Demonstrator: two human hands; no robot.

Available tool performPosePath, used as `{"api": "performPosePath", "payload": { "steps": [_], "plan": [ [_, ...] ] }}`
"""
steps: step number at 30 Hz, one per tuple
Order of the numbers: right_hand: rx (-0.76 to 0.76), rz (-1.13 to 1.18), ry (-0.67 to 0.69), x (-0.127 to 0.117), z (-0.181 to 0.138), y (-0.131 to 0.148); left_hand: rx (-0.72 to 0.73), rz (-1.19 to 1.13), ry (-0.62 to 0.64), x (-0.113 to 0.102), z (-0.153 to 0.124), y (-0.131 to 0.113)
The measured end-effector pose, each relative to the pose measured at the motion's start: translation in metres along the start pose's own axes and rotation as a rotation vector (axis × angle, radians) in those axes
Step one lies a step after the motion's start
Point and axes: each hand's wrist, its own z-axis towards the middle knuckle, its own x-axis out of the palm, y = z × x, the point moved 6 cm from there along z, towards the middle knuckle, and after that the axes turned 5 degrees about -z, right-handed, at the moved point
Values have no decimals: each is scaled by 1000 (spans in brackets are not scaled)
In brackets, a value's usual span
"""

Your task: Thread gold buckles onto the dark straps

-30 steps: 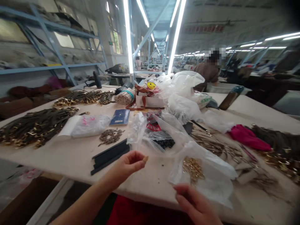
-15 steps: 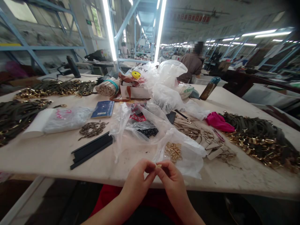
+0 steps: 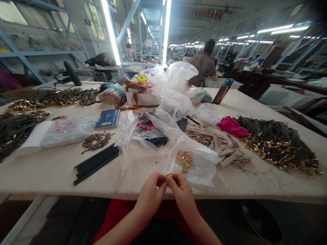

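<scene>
Small piece (image 3: pixel 169 175), pale or gold-looking, is pinched at the fingertips where your two hands meet, just above the near edge of the table (image 3: pixel 58 166). Your left hand (image 3: pixel 151 186) has thumb and forefinger closed on it; your right hand (image 3: pixel 182 188) does the same from the other side. Both grips are fingertip only, other fingers curled in. Most of the piece is covered by your fingers, so can't tell its exact shape or material.

Handling, best guess: very light, weight no issue. If metal like the gold bits (image 3: pixel 184 159) on the plastic bag (image 3: pixel 205 173) just beyond your right hand, likely stiff, smooth, a bit slippery, hard to break by hand. Being tiny, it could spin or pop out if you squeeze off-centre. Take it by opposite edges, thumb pad against forefinger pad, one hand steadying, the other turning. Light pressure should do; a bare-finger pinch suits it.

The gold bits lie loose in a heap; pick one off the top edge, as they may snag on each other. The bag under them looks thin and soft, likely to slide or crumple if dragged. Black strips (image 3: pixel 97 165) lie to your left, well apart from your hands, probably stiff lengthwise; grab mid-length. Tan straps (image 3: pixel 208 137) farther right look limp and tangle-prone; lift one by an end.
</scene>
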Motion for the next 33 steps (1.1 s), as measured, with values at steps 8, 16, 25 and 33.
{"api": "performPosePath", "payload": {
  "steps": [8,16,25,33],
  "plan": [
    [26,52,93,-10,-3,12,-473,-809,291,24,-13,6],
    [-13,7,-37,-8,-8,12,-334,-705,140,22,-11,10],
    [-43,-114,-25,-3,-5,-1,-222,-380,105,12,-2,14],
    [-107,-219,120,3,-14,3,-191,-228,170,5,3,10]
  ]
}}
